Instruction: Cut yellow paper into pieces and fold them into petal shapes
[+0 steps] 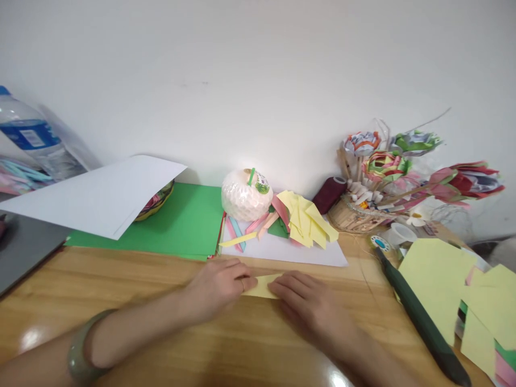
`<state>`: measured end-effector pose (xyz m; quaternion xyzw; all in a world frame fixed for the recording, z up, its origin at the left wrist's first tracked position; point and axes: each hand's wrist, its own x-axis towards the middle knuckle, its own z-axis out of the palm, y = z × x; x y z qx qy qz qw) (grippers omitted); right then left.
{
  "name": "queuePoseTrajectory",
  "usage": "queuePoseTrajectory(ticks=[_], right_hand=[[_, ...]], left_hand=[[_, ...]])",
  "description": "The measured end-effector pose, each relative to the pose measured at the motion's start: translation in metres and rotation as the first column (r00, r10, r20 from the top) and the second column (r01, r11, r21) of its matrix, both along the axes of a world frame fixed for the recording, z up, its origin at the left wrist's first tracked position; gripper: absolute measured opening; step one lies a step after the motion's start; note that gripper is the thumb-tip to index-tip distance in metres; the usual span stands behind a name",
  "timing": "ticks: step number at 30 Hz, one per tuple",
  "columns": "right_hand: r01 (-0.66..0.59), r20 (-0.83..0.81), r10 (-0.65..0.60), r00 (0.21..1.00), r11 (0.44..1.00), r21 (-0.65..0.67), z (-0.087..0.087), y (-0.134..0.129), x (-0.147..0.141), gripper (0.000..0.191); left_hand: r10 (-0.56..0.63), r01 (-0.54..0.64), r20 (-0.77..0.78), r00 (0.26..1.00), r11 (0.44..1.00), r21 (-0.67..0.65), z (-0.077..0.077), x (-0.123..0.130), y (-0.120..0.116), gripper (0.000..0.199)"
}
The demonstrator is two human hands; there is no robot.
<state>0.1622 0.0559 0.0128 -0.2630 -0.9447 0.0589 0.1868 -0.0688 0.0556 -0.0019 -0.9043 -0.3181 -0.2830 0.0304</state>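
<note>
A narrow piece of yellow paper [262, 288], seemingly folded, lies on the wooden table in front of me. My left hand [220, 285] has its fingers bent and closed on the paper's left end. At the right end, the curled fingers of my right hand [308, 301] press on the paper and hide that end. Just beyond my hands, folded yellow pieces [304, 217] and thin coloured paper strips [237, 236] rest on a white sheet [282, 252].
Green sheets [189, 215] lie behind my left hand, with a white sheet [100, 188] tilted over a basket. A white-wrapped coconut [245, 194] stands centrally. To the right are a basket [355, 215] of paper flowers, a dark-handled tool [419, 317], tape [380, 243] and yellow sheets [435, 279].
</note>
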Motion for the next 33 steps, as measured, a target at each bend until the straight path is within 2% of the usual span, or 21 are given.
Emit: queuePoseTrajectory(ticks=[5,8,11,14,17,20,24,30,33], right_hand=[[0.028,0.016,-0.027,0.999,1.0,-0.005,-0.004,0.006,0.006,0.019],[0.092,-0.013,-0.095,0.995,0.985,-0.149,-0.001,0.005,0.008,0.019],[0.16,-0.043,-0.187,0.981,0.921,-0.354,0.002,0.007,0.01,0.018],[0.217,-0.037,-0.262,0.964,0.863,-0.457,0.002,0.008,0.011,0.024],[0.333,-0.022,-0.386,0.922,0.822,-0.461,-0.001,0.007,0.009,0.021],[0.418,0.0,-0.478,0.878,0.768,-0.485,-0.007,0.004,0.005,0.013],[0.455,0.024,-0.516,0.856,0.731,-0.509,-0.01,0.001,0.002,0.009],[0.518,0.078,-0.556,0.828,0.704,-0.485,-0.01,-0.002,-0.001,0.007],[0.544,0.096,-0.563,0.821,0.72,-0.431,-0.012,-0.002,-0.003,0.007]], left_hand=[[0.006,-0.007,0.007,1.0,1.0,0.022,0.005,0.005,-0.008,0.019],[0.009,-0.009,-0.015,1.0,1.0,0.013,0.003,0.007,-0.01,0.022],[0.094,-0.09,0.021,0.995,0.986,-0.144,0.001,0.006,-0.009,0.022],[0.203,-0.157,0.086,0.975,0.915,-0.371,0.001,0.004,-0.006,0.014],[0.315,-0.221,0.085,0.945,0.809,-0.545,0.004,0.005,-0.004,0.012],[0.404,-0.311,0.01,0.915,0.72,-0.621,0.008,0.007,-0.003,0.012],[0.481,-0.37,-0.043,0.876,0.612,-0.699,0.01,0.009,-0.003,0.01],[0.523,-0.419,-0.106,0.846,0.528,-0.738,0.013,0.012,0.001,0.008],[0.517,-0.428,-0.106,0.849,0.557,-0.711,0.011,0.013,0.002,0.009]])
